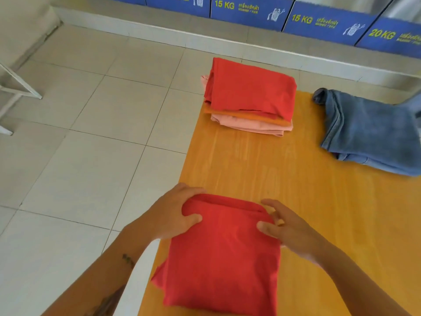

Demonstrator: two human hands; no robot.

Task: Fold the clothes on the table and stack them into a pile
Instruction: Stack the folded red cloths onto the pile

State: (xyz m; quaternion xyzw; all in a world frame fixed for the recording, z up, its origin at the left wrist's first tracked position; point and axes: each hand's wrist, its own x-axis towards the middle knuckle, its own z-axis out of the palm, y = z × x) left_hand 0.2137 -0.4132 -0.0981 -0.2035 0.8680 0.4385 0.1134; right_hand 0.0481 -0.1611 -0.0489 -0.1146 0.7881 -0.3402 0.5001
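A folded red garment [224,254] lies at the near end of the yellow wooden table [296,190]. My left hand [175,213] grips its far left corner, thumb on top and fingers curled under the edge. My right hand [289,226] holds its far right edge the same way. Farther along the table sits a pile of folded clothes [248,99]: a red piece on top, an orange one beneath, pink ones at the bottom. Unfolded blue jeans [364,133] lie at the right.
The table's left edge runs along a white tiled floor [91,133]. Blue washing machine panels [250,8] marked 15 KG and 20 KG line the back wall. A white metal frame [16,87] stands at the far left.
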